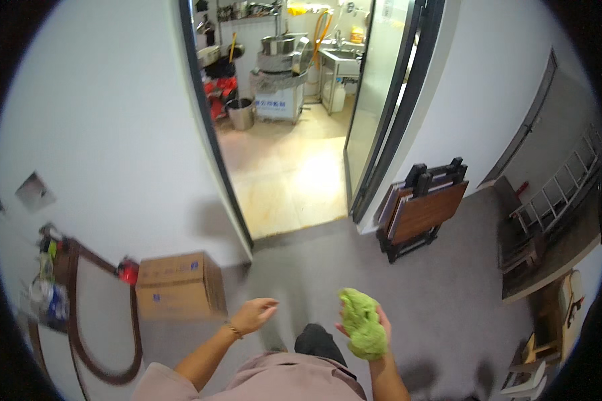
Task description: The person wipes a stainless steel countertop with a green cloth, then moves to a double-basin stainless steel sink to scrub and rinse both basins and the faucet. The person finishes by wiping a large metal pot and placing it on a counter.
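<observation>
A crumpled light-green cloth [362, 321] rests in my right hand [384, 323], with the fingers partly hidden beneath and behind it. My left hand [253, 315] holds nothing; its fingers are loosely curled, the thumb apart from them, and a bracelet [234, 330] circles the wrist. Both hands are in front of my body above the grey floor [301, 270]. Ahead of me is a doorway with a dark frame, its glass door [376, 85] standing open into a brightly lit kitchen.
A cardboard box [173, 299] stands by the wall at left, beside a brown-framed oval panel [135, 321]. Folded tables [426, 215] lean right of the doorway. Beyond it are a steel bucket [241, 114], a wheeled machine [278, 100] and a sink [342, 54]. A ladder [557, 185] is at far right.
</observation>
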A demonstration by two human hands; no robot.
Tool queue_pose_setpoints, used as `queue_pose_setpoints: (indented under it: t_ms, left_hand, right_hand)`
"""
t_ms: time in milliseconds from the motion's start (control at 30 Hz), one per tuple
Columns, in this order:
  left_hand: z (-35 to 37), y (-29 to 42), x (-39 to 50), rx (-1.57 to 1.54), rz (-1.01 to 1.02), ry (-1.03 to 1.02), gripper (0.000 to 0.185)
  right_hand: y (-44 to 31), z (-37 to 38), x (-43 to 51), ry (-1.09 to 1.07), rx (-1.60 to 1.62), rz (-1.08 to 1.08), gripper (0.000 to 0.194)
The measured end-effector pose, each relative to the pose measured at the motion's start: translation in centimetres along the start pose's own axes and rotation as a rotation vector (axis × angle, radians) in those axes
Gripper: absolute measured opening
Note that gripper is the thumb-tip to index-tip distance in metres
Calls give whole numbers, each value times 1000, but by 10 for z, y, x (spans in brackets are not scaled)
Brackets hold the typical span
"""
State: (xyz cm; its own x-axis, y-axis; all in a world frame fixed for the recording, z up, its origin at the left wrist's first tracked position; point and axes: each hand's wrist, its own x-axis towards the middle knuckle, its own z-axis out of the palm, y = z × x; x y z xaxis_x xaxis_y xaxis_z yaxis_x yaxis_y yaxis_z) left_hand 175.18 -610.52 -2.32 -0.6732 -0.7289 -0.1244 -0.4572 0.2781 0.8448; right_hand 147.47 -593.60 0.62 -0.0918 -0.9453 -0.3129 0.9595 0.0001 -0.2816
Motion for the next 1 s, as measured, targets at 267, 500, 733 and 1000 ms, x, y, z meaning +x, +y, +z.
queue_pose_setpoints:
  t_ms: [267, 500, 733, 1000]
  left_hand:
    - [-15, 21, 285, -26, 31, -188, 32]
    - [-95, -52, 405, -229, -253, 208, 30]
    - [-193, -87, 588, -1107, -556, 196, 56]
    - [-272, 5, 900, -742, -253, -407, 70]
  right_hand:
    - [-140, -29, 199, 6, 467, -88, 60]
    - [-201, 61, 496, 75, -179, 270, 53]
    - [-185, 147, 744, 269, -502, 452, 31]
    - [-319, 197, 893, 323, -1061, -50, 37]
